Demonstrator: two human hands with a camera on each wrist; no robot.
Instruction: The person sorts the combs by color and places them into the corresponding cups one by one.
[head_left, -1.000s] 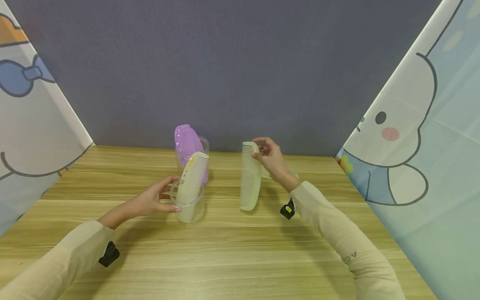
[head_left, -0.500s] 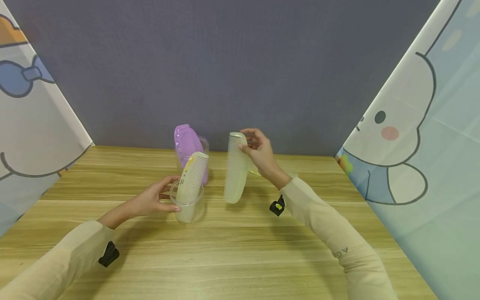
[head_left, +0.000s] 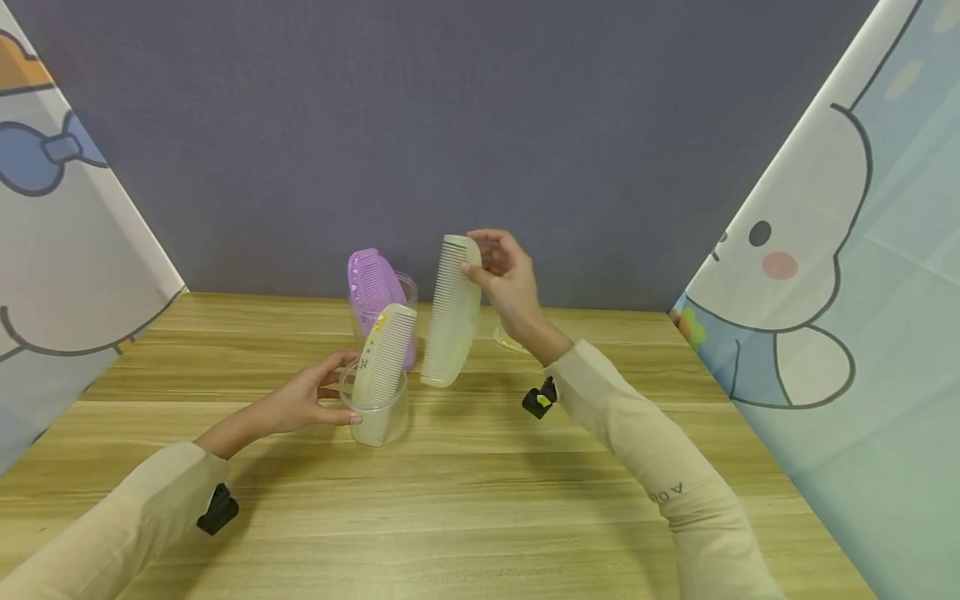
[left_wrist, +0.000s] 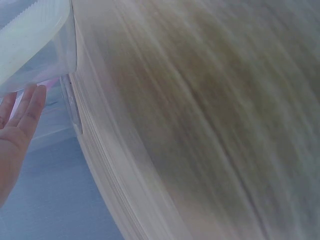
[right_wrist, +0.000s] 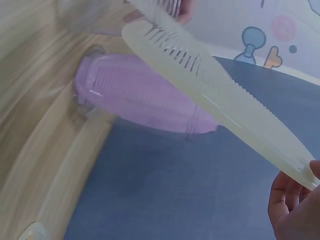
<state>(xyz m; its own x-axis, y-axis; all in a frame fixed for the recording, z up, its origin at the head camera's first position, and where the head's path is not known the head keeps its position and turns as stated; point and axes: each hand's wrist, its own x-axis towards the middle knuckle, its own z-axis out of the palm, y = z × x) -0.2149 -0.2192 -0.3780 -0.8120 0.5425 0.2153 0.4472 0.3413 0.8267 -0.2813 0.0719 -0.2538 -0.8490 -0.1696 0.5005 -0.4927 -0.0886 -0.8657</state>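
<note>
My right hand [head_left: 510, 287] pinches a pale yellow-green comb [head_left: 453, 312] by its upper end, thumb on the near face. The comb hangs above the table, teeth facing left. My left hand [head_left: 296, 402] grips a clear plastic cup [head_left: 400, 421] from the left, thumb in front and fingers behind. Leaning inside that cup is another pale comb [head_left: 386, 354] with yellow decorations. Behind it, a purple comb [head_left: 375, 285] stands in a second clear cup [head_left: 412, 290]. The right wrist view has the held comb [right_wrist: 225, 102] crossing in front of the purple one [right_wrist: 145, 95].
Partly hidden by the right hand, a pale comb with yellow marks [head_left: 507, 339] lies on the wooden table [head_left: 450, 517]. A dark grey panel [head_left: 480, 150] rises behind the table. Cartoon-printed panels flank it, the right one [head_left: 810, 333] beside the right arm.
The right hand has carried its comb leftward and upward toward the cups, and the comb has tilted. More of the comb lying behind that hand now shows. My left hand keeps its place on the cup.
</note>
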